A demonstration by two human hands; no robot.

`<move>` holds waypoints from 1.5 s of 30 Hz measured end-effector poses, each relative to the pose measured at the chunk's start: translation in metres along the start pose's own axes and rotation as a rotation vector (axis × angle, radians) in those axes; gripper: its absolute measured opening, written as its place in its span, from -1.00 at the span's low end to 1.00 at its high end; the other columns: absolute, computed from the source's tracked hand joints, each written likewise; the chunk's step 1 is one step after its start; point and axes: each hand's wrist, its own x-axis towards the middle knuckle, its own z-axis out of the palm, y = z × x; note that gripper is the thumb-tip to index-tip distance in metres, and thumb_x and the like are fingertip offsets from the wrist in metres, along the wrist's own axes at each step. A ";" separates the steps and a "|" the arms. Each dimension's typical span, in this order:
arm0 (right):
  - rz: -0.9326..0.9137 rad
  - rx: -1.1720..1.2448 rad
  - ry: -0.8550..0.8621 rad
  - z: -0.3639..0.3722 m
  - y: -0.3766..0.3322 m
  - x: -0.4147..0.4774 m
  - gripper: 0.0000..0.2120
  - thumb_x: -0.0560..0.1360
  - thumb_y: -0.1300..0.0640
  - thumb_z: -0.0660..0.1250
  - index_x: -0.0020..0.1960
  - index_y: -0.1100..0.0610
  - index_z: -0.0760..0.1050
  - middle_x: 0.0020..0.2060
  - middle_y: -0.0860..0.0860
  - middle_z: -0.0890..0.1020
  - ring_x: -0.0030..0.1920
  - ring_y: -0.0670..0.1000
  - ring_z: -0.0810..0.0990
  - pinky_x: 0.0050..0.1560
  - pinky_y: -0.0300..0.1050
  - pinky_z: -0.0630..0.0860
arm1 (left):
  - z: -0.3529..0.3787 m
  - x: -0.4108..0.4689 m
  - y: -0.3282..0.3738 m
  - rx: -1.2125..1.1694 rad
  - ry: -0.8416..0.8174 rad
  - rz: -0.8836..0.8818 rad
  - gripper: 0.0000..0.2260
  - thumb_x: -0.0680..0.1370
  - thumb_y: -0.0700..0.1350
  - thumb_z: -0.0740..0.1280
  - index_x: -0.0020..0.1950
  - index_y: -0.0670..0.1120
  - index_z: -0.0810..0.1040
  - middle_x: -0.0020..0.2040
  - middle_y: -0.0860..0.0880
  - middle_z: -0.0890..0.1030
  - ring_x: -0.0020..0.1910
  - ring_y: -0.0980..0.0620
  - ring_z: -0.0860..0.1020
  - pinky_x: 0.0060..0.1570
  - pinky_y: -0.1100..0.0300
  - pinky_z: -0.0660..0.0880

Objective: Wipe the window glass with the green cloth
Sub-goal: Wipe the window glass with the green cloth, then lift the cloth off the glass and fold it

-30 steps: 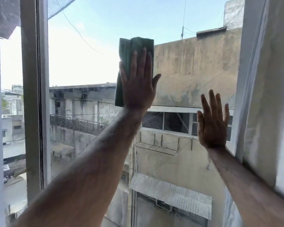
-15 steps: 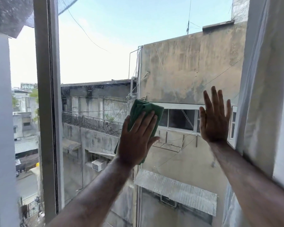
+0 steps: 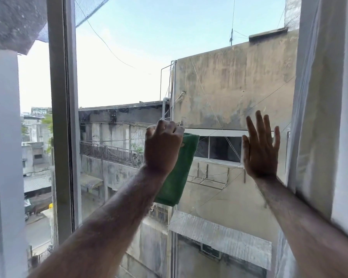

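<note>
Window glass, wiping in hand: frame, cloth hand, bracing hand.

Window frame (image 3: 61,117) at left; window glass (image 3: 119,57) beside it. Left hand (image 3: 162,146) fisted shut on the top of the green cloth (image 3: 179,173), which hangs down against the pane at mid-height. Cloth judged soft, light, limp; best bunched at its upper edge. Right hand (image 3: 259,151) flat on the glass, fingers spread, holding nothing. Curtain (image 3: 313,117) at right.

The left hand (image 3: 163,146) covered much of the green cloth (image 3: 178,173), and its fingertips curled out of sight. Both forearms ran off the bottom edge. The distant rooftop sign (image 3: 39,112) was too small to read.
</note>
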 end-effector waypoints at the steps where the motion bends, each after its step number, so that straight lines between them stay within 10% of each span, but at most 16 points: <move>1: -0.003 -0.001 -0.006 -0.001 0.000 0.001 -0.47 0.78 -0.03 -0.06 0.73 0.02 0.13 0.75 0.07 0.14 0.76 0.11 0.09 0.69 0.36 0.08 | -0.002 0.000 0.002 -0.001 -0.003 -0.001 -0.81 0.51 -0.13 0.54 0.11 -0.10 0.72 0.12 -0.09 0.74 0.13 -0.09 0.69 0.06 -0.07 0.68; 9: 0.067 0.259 -0.037 -0.025 -0.036 0.009 -0.29 0.69 -0.15 0.20 0.65 0.31 0.24 0.63 0.31 0.33 0.63 0.29 0.33 0.60 0.33 0.35 | -0.008 -0.002 0.003 -0.243 -0.100 -0.089 -0.77 0.60 -0.27 0.39 0.26 -0.16 0.61 0.19 -0.15 0.68 0.11 -0.13 0.72 0.02 0.02 0.72; 14: -0.178 0.657 -0.473 -0.052 -0.092 -0.021 -0.07 0.54 -0.29 0.39 0.65 0.30 0.24 0.24 0.21 0.70 0.00 0.03 0.72 -0.04 -0.14 0.73 | -0.017 -0.004 -0.005 -0.506 -0.156 -0.233 -0.72 0.61 -0.15 0.43 0.31 -0.16 0.56 0.07 -0.19 0.75 -0.03 -0.15 0.74 -0.05 0.03 0.68; 21: 0.567 1.099 -0.685 -0.061 -0.106 -0.032 -0.76 0.41 0.15 0.66 0.03 0.12 0.71 -0.22 -0.09 0.75 -0.19 -0.07 0.68 -0.20 -0.14 0.61 | -0.031 -0.021 -0.041 -0.904 -0.085 -0.575 -0.71 0.59 -0.06 0.46 0.24 -0.14 0.52 0.03 -0.06 0.62 -0.20 0.07 0.56 -0.39 0.25 0.58; 23: 0.734 1.274 -0.639 -0.067 -0.109 -0.031 -0.73 0.37 0.14 0.66 0.04 0.17 0.75 -0.18 -0.01 0.74 -0.14 -0.01 0.67 -0.10 -0.04 0.62 | -0.032 -0.035 -0.052 -1.139 -0.113 -0.766 -0.73 0.56 -0.05 0.49 0.18 -0.06 0.49 0.09 -0.05 0.57 -0.06 -0.07 0.63 -0.29 0.00 0.72; 28: 0.857 1.440 -0.700 -0.080 -0.121 -0.039 -0.83 0.42 0.09 0.60 0.02 0.02 0.80 -0.14 -0.05 0.80 -0.10 -0.03 0.77 -0.13 -0.07 0.75 | -0.025 -0.092 -0.076 -1.673 -0.356 -1.118 -0.81 0.55 -0.11 0.47 0.08 -0.01 0.50 0.11 -0.13 0.64 0.09 -0.13 0.65 -0.27 0.13 0.70; 40: 1.205 1.244 -0.864 -0.106 -0.161 -0.214 -0.76 0.52 0.12 0.57 0.16 0.12 0.71 -0.20 -0.05 0.79 -0.26 -0.02 0.76 -0.28 -0.05 0.75 | -0.003 -0.285 -0.092 -1.597 -0.755 -1.295 -0.87 0.51 -0.24 0.50 -0.02 -0.03 0.67 -0.17 0.00 0.77 -0.20 0.03 0.74 -0.26 0.18 0.69; 45: 1.355 1.199 -1.206 -0.131 -0.171 -0.339 -0.80 0.52 0.29 0.53 0.13 0.17 0.71 -0.08 0.02 0.83 -0.09 0.00 0.82 -0.14 -0.12 0.76 | 0.001 -0.414 -0.079 -1.426 -0.902 -1.439 -0.81 0.45 -0.27 0.55 -0.02 -0.07 0.64 -0.18 0.02 0.77 -0.24 0.06 0.75 -0.33 0.21 0.67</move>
